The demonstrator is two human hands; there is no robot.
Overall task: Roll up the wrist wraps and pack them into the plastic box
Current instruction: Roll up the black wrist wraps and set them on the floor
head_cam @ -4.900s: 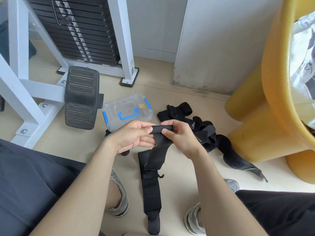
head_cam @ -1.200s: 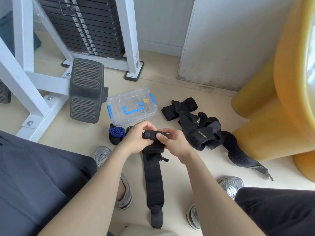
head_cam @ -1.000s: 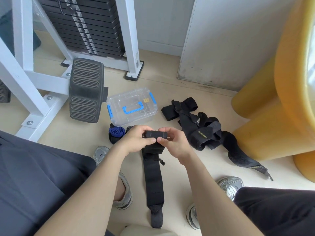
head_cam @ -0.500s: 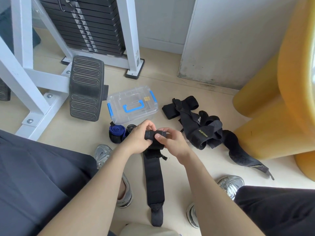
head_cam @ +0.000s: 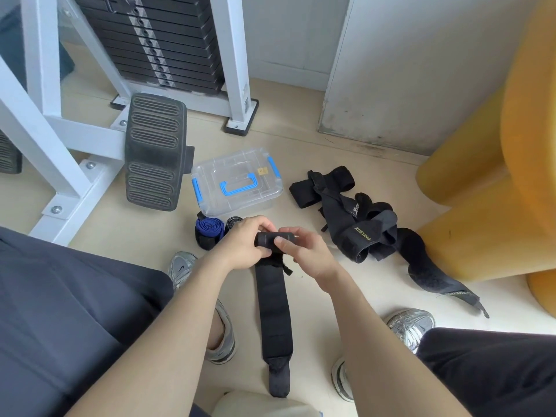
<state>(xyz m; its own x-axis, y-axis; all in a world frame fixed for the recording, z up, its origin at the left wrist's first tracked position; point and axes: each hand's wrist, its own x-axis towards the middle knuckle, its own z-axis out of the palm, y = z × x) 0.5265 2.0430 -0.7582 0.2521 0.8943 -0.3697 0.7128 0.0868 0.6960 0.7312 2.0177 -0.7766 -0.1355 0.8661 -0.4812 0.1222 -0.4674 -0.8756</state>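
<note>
A black wrist wrap (head_cam: 273,239) is held just above the floor (head_cam: 126,236), between the person's knees. A few seconds ago its top end was only a flat fold. It is now wound into a short, tight cylinder, though most of the strap hangs loose below it, down to between the shoes. Judging from this, the rolling is well started but far from finished, and nothing from this wrap can be packed yet. The left hand (head_cam: 243,248) curls its fingers round the left end of the cylinder, thumb over the top. The right hand (head_cam: 304,251) pinches the right end between thumb and fingers. Neither hand holds anything else. Just beyond the left hand, a blue roll (head_cam: 209,231) and a darker roll (head_cam: 233,221) sit side by side on the floor, already wound. Beyond them stands the clear plastic box (head_cam: 237,182) with blue latches, its lid on. To the right lies a heap of loose black wraps (head_cam: 361,233), not yet rolled. A weight machine's ribbed footplate (head_cam: 155,152) stands toward the floor's far left, and a yellow seat (head_cam: 481,206) at the right edge.
</note>
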